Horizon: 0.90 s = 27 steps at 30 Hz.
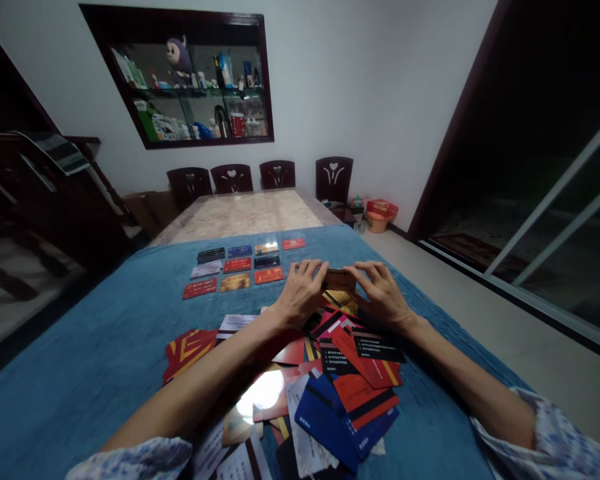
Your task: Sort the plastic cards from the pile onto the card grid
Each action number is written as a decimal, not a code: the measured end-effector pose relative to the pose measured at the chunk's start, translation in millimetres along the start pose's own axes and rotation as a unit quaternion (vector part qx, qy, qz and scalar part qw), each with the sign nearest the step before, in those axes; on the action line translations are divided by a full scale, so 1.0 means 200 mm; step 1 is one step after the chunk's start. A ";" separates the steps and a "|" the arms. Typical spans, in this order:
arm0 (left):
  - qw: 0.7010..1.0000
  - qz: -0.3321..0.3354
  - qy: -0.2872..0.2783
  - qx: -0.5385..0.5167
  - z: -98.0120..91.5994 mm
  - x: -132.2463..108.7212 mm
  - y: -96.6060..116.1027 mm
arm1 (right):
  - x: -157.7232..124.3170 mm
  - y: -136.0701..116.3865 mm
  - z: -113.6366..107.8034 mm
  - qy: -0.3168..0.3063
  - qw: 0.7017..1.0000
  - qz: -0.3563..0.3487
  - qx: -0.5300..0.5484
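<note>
Between my two hands a brown-gold plastic card (341, 280) is tilted up above the heap. The fingers of my left hand (303, 291) pinch its left end, and those of my right hand (384, 293) grip the right end. Below them spreads a loose heap of cards, with a blue card (323, 417), a red card (365, 399) and a black card (377, 345) among those on top. Further off, several cards lie face up in rough rows, including a gold card (235, 283) and a red card (294, 244). My left forearm hides part of the heap.
A blue cloth (105, 333) covers the near part of the table, and bare marble tabletop (250, 210) shows beyond. Dark chairs (231, 179) stand at the far end. A wall shelf (205, 90) holds bottles and a plush toy. To the right is a sliding glass door (545, 200).
</note>
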<state>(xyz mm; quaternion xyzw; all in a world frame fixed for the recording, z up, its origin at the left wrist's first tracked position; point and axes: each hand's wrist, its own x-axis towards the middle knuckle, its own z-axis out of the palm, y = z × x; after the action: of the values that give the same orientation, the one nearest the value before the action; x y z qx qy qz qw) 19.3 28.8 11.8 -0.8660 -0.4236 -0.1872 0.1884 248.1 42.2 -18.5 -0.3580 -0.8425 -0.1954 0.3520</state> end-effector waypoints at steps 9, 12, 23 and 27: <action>0.998 0.007 0.008 0.060 -0.02 -0.04 -0.06 | 0.09 0.00 0.04 -0.019 1.000 -0.013 -0.006; 0.998 -0.009 0.003 0.064 -0.01 -0.04 -0.10 | 0.16 0.00 0.06 -0.030 0.999 -0.038 -0.017; 0.994 -0.061 -0.046 0.084 -0.08 -0.05 -0.34 | 0.55 -0.01 0.19 -0.146 0.983 -0.113 -0.022; 0.991 -0.069 -0.062 0.098 -0.09 -0.05 -0.46 | 0.68 -0.03 0.28 -0.179 0.976 -0.121 -0.017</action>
<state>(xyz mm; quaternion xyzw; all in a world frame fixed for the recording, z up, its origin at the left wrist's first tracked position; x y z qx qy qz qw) -62.4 66.4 37.8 -0.8220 -0.5094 -0.1035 0.2328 152.1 133.4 42.9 -0.2883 -0.9255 -0.1840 0.1626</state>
